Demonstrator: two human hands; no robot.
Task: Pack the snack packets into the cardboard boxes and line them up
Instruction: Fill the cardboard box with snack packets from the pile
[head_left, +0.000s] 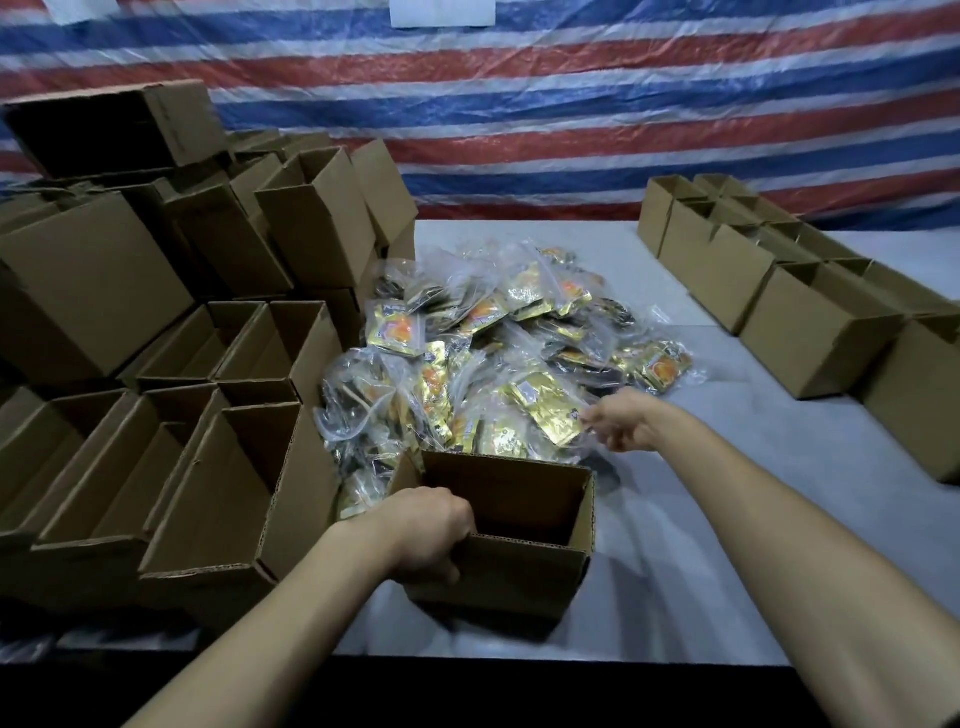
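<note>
At the far left a stack of empty boxes (156, 364) stood heaped on the table (727, 545), some upright with their tops open and others tipped on their sides. Just right of it, at the near edge, the left hand (426, 535) gripped the open box (524, 525) by its near left corner, fingers curled over the rim and down inside. That box looked empty, though its floor lay in shadow.

Beyond it, in the middle of the table, lay the pile of snack packets (467, 338), touching the box's far wall. At the pile's near right edge the right hand (626, 422) had its thumb and forefinger closed on the clear wrapper of a gold packet (545, 410), with the other fingers loosely curled beneath.

The step in hand appeared to be the filling of this box. The next move would probably call for lifting the packet free of its slippery neighbours and dropping it in while the left hand steadied the box.

To the right a row of boxes (779, 301) ran back toward the striped sheet (571, 104). Whether they held packets could not be seen, and the nearest one was cut off by the frame. Print on the packets was too blurred to read.
</note>
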